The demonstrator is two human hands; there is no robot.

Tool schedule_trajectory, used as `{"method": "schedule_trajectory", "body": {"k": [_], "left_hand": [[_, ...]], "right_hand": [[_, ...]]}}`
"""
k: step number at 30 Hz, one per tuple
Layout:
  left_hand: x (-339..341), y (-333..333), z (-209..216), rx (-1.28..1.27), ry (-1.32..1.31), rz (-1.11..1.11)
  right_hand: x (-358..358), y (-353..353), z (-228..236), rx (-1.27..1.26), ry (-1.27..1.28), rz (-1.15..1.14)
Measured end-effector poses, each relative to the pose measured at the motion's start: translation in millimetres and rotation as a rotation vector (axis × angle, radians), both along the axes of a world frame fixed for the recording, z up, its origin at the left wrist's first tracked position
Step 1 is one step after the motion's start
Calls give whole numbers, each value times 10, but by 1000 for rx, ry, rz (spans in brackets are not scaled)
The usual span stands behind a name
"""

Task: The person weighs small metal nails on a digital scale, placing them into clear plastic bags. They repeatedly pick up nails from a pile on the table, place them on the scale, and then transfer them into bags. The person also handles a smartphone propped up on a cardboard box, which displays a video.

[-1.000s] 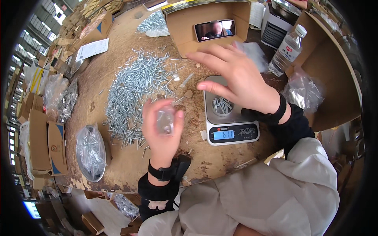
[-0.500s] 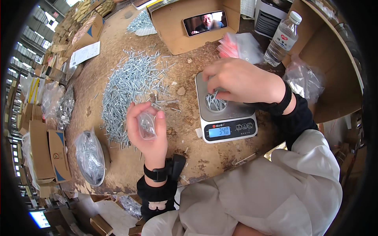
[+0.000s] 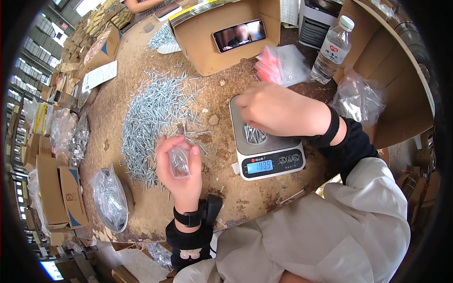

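Note:
My left hand is closed around a small clear plastic cup, palm up, at the near right side of a heap of silver screws. My right hand hovers over a small round dish of screws on the digital scale. Its fingers are curled downward and their tips are hidden, so what they hold cannot be made out. The scale has a grey plate, a white body and a lit blue display.
A bag of screws rests in an oval metal bowl at the left. Beyond the scale are clear bags with red edges, a water bottle and a cardboard box holding a phone. Another person's arm shows at the top.
My right hand has shifted left over the dish, with its fingers more curled. The scale's reading has changed. My left hand still holds the cup. Another person's arm has come into view.

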State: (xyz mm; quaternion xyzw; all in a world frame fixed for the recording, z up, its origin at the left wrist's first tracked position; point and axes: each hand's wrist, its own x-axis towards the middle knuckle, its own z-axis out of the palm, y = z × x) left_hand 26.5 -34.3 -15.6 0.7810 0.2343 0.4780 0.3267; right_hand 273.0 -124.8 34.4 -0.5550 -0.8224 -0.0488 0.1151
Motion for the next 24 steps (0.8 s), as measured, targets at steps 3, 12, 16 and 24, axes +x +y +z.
{"method": "schedule_trajectory", "body": {"k": [3,12,16,24], "left_hand": [[-3,-25,29,8,-4,14],[11,-11,67,316,201,57],[40,-67,79,434,299,63],[107,-155,80,503,294,144]], "right_hand": [[-141,105,175,447,199,41],[-292,17,193,435,456,348],[-502,-26,76,338,425,512],[-629,-76,-8,270,415,335]]}}
